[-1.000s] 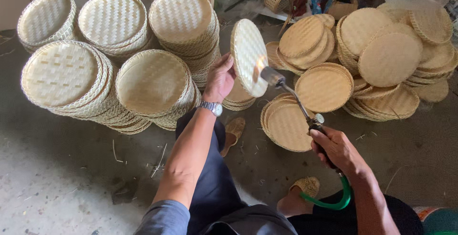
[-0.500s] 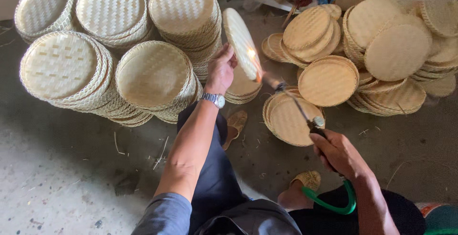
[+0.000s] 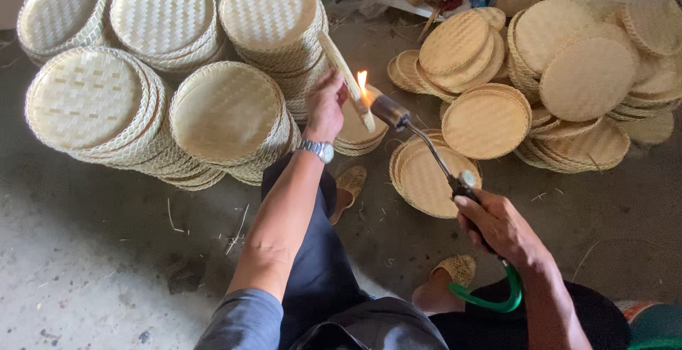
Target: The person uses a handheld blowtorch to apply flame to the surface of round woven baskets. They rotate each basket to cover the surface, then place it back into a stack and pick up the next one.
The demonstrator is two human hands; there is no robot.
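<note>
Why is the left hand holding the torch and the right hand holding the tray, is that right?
No, the hands are swapped. The head view shows the right hand gripping the torch, while the left hand holds the tray edge-on at the flame.

Single head view, looking steeply down, close over lap; floor (image 3: 85,279) beyond.

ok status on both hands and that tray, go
Left hand grips woven tray edge-on. Right hand holds gas torch, flame on tray's rim. Nothing between; tray stacks close behind.
</note>
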